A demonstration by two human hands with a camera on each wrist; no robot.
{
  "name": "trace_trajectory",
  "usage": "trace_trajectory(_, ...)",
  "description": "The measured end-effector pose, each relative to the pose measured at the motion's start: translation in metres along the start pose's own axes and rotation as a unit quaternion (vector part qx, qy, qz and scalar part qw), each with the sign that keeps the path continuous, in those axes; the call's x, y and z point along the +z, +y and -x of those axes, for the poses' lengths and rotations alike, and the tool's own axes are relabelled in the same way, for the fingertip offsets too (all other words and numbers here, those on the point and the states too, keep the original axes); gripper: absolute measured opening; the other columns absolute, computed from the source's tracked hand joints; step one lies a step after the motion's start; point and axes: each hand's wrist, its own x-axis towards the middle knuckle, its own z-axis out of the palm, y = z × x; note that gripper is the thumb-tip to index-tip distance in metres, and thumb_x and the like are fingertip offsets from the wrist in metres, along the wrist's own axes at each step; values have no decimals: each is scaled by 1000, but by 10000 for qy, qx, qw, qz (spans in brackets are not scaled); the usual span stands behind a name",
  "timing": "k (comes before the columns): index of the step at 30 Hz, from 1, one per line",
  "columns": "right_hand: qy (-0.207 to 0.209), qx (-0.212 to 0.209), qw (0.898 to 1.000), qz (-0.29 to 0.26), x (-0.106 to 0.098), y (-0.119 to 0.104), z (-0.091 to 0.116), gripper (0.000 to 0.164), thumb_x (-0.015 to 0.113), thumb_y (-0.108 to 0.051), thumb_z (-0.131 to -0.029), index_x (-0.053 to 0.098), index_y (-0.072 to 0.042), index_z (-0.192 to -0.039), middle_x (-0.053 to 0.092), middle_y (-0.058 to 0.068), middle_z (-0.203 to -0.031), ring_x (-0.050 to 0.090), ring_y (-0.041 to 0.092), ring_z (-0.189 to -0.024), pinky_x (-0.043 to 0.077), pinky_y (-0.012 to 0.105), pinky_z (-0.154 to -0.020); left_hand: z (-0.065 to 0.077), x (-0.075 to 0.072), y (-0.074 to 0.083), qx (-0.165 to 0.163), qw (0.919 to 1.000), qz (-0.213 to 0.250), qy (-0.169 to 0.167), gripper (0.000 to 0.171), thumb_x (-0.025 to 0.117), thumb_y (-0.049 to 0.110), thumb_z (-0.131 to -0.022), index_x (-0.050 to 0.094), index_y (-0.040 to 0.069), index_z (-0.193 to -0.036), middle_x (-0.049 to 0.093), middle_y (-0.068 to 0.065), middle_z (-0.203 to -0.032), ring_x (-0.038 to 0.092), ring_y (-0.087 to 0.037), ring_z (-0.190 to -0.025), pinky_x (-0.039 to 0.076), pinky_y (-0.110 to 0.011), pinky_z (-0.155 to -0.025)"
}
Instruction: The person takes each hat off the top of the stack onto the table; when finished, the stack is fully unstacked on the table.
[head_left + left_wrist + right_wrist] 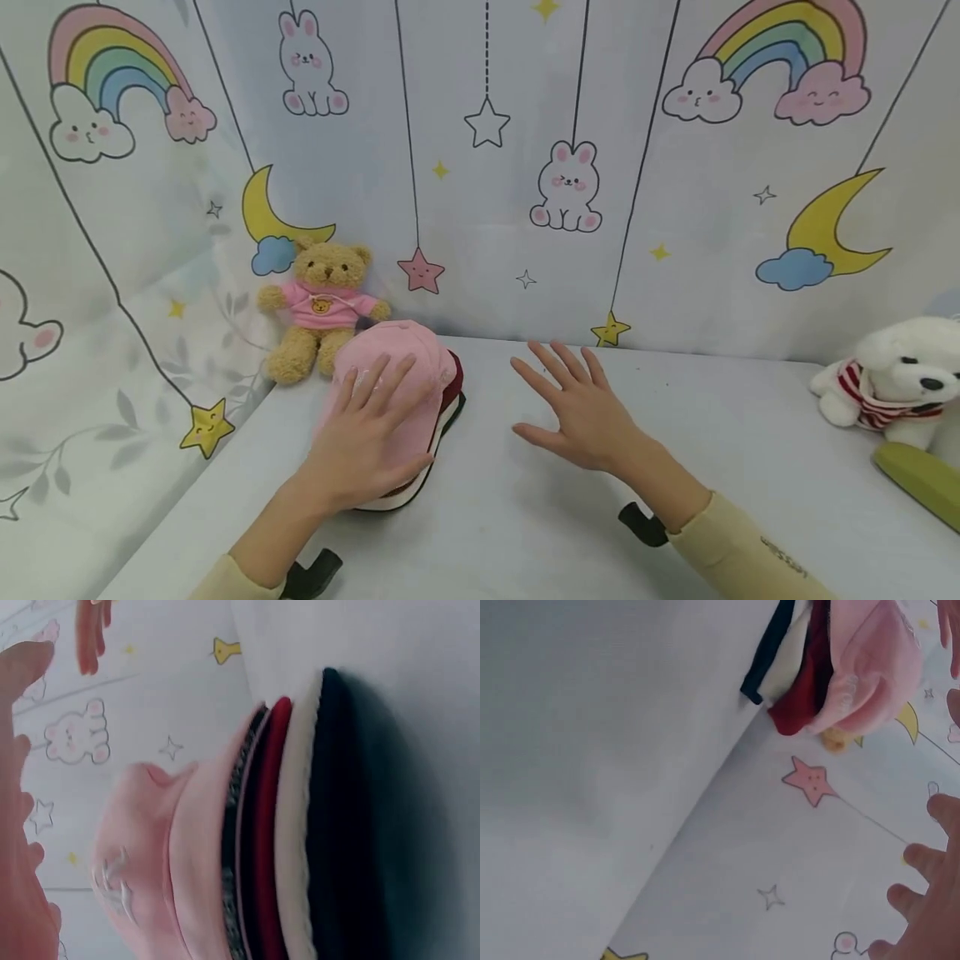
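Several caps sit nested in a stack on the left of the table. On top is a pink cap (397, 346) with white lettering. Under it show a dark red cap (454, 382), a cream cap (296, 817) and a dark teal or navy one (337, 825) at the bottom. My left hand (356, 446) hovers over the pink cap with fingers straight and spread; the left wrist view shows a gap between them. Right of the stack, my right hand (581, 417) is held above the table, fingers spread, holding nothing.
A teddy bear (326, 292) in a pink top sits behind the stack against the patterned backdrop (495, 200). At the right edge is a white plush dog (903, 375) with a striped scarf, beside a green object (918, 483). White cloth covers the table (517, 517).
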Motion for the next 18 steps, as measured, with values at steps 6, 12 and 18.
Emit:
trace_trajectory(6,236,58,9986,-475,2,-8,-27,75,56,-57,-95,35,-22,-158,27,5,-163,24,30,-148,13,58,-117,13,-3,-17,-253,9966,672,404,81,49,68,-94,33,21,-158,22,-15,-164,16,-39,-150,11,-68,-112)
trace_trajectory(12,523,77,9911,-1218,3,-14,-55,69,64,-42,-97,38,-18,-157,37,8,-157,35,32,-141,31,56,-112,22,0,-32,-693,9836,1550,611,86,70,44,-89,29,18,-160,15,-16,-165,14,-41,-149,17,-70,-110)
trace_trajectory(18,434,294,9772,-2059,8,-21,-78,70,67,-37,-96,37,-21,-157,41,9,-152,39,30,-137,42,54,-104,33,6,-44,-1446,9623,2193,703,94,76,24,-85,22,22,-162,8,-8,-168,8,-39,-150,23,-79,-99)
